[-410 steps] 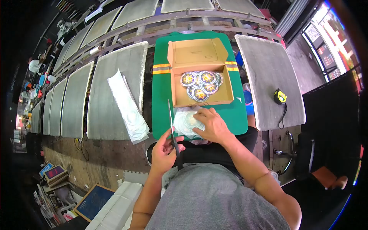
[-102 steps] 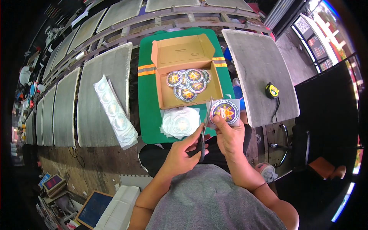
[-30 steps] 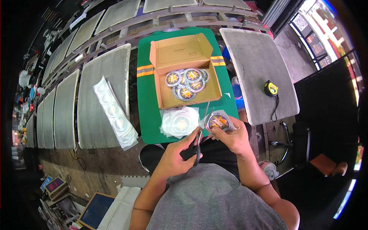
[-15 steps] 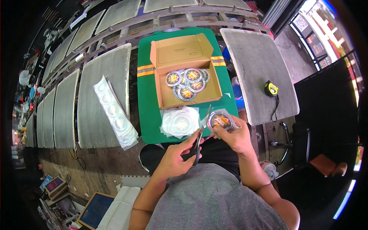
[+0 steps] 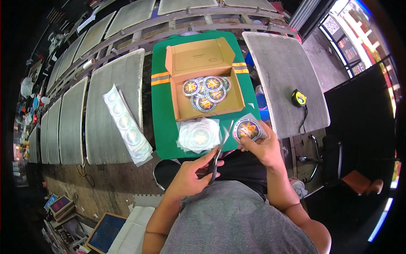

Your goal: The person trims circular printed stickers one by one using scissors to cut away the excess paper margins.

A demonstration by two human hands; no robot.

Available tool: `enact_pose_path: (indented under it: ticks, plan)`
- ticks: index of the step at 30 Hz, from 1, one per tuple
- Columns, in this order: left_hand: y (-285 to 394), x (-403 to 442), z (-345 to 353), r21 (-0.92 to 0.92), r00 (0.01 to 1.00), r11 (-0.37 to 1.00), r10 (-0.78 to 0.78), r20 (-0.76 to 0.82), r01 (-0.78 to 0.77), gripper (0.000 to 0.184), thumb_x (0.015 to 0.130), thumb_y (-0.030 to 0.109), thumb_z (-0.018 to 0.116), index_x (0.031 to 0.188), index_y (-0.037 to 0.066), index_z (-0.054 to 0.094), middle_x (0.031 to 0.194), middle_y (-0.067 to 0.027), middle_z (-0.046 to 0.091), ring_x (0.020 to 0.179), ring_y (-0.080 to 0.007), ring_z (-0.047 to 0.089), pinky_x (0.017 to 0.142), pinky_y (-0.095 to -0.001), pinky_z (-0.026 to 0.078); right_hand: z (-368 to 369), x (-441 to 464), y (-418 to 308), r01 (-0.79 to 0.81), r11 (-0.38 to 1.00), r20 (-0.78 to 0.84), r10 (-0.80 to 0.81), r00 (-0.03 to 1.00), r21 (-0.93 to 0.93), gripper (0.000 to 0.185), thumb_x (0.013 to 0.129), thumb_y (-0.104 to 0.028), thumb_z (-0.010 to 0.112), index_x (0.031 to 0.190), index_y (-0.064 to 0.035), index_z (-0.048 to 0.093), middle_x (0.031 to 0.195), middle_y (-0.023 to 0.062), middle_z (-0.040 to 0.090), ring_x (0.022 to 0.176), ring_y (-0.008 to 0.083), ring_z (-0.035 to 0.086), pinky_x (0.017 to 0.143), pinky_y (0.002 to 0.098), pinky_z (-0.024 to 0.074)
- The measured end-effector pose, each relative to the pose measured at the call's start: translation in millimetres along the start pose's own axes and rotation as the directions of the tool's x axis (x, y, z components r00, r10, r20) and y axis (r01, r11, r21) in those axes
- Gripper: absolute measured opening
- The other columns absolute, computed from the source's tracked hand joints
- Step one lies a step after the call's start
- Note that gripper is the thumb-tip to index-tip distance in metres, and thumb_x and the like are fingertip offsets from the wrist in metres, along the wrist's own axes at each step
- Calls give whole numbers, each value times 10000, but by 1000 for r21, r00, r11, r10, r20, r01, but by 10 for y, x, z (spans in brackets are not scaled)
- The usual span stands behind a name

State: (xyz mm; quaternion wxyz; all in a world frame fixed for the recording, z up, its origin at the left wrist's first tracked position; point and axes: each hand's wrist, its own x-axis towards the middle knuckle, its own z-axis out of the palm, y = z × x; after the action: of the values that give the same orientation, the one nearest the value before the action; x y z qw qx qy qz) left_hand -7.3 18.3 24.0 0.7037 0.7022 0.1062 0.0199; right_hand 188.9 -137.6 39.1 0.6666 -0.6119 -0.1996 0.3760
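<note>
My left hand (image 5: 192,174) is closed around dark-handled scissors (image 5: 222,142), whose blades point up and away from me, slightly apart. Between the thumb and fingers of my right hand (image 5: 265,149) is a round printed sticker (image 5: 247,128) with a star emblem and some clear film left around its edge. A small gap separates the sticker from the blades. Just left of the scissors lies a pile of square-cut stickers in film (image 5: 198,134). Beyond them, an open cardboard box (image 5: 182,106) holds several round stickers (image 5: 205,104) with the same emblem.
The box and pile rest on a green cloth-covered board (image 5: 164,127) with reflective stripes. On a grey panel to the left lie long strips of stickers (image 5: 124,121). A yellow tape measure (image 5: 299,98) sits on the right panel (image 5: 281,63). A chair (image 5: 332,156) stands at the right.
My right hand has moved a little right with the sticker, away from the blades, and the sticker has turned to show more of its face. The scissors have shifted slightly.
</note>
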Motion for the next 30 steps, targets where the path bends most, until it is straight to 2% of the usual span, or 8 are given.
enact_pose_path:
  ticks: [6, 9, 12, 16, 19, 21, 25, 30]
  plan:
    - [-96, -29, -62, -145, 995, 987, -81, -60, 72, 777, 861, -81, 683, 1550, 70, 357, 1244, -142, 667, 1112, -196, 672, 925, -309, 561, -20, -8, 64, -35, 998, -81, 39, 996, 49, 276, 881, -58, 735, 1120, 45, 644, 935, 76, 703, 774, 102, 658, 659, 251, 545]
    - [-133, 3, -57, -176, 986, 984, -3, -167, -27, 792, 856, -65, 706, 1553, 71, 355, 1154, -126, 698, 1029, -152, 677, 902, -292, 550, -70, -31, 165, 162, 921, 216, -88, 972, -353, 162, 833, -121, 782, 943, -11, 734, 853, 54, 712, 736, 96, 603, 655, 293, 494]
    - [-100, 33, -79, -157, 985, 987, -9, -170, -18, 790, 847, -65, 716, 1546, 62, 371, 1091, -98, 713, 977, -131, 673, 883, -282, 543, -36, -40, 106, 220, 831, 554, 122, 823, -511, 266, 802, -157, 787, 1011, -8, 717, 834, 137, 707, 720, 184, 650, 663, 328, 512]
    - [-137, 48, -95, 4, 994, 1000, -29, -104, 30, 844, 823, -14, 773, 1551, 48, 350, 1041, -137, 711, 929, -148, 678, 830, -286, 551, 39, -61, 171, 101, 820, 577, 303, 758, -563, 293, 791, -164, 787, 1016, 5, 706, 843, 162, 710, 752, 195, 673, 684, 342, 523]
    - [-246, 70, -61, -127, 968, 992, -23, -250, -10, 825, 827, -29, 764, 1540, 47, 357, 995, -111, 707, 904, -131, 675, 818, -274, 549, 22, -64, 235, 141, 872, 554, 165, 816, -468, 314, 808, -112, 801, 1076, 6, 690, 909, 122, 717, 832, 158, 671, 747, 316, 527]
    - [-283, 105, -28, -274, 921, 960, -50, -386, -62, 804, 834, -43, 753, 1533, 45, 363, 976, -98, 704, 896, -125, 674, 816, -271, 550, -7, -62, 354, -102, 994, 453, 79, 888, 28, 396, 820, -54, 814, 1175, 8, 648, 1030, 70, 695, 949, 153, 657, 840, 314, 524]
    - [-265, 242, 53, -516, 825, 826, -118, -553, -228, 783, 847, -19, 763, 1514, 49, 360, 962, -103, 700, 861, -132, 677, 760, -270, 542, 147, -88, 277, -45, 944, 357, -79, 931, 327, 489, 815, -28, 823, 1249, 9, 602, 1118, 57, 655, 1077, 179, 619, 924, 334, 506]
    - [-288, 290, 134, -607, 841, 753, -138, -523, -255, 760, 869, -28, 737, 1519, 49, 352, 995, -132, 705, 924, -166, 688, 839, -324, 569, 351, -72, 457, -19, 988, 175, -8, 985, 153, 297, 850, -60, 803, 1117, -1, 684, 1035, 49, 690, 943, 130, 641, 825, 293, 526]
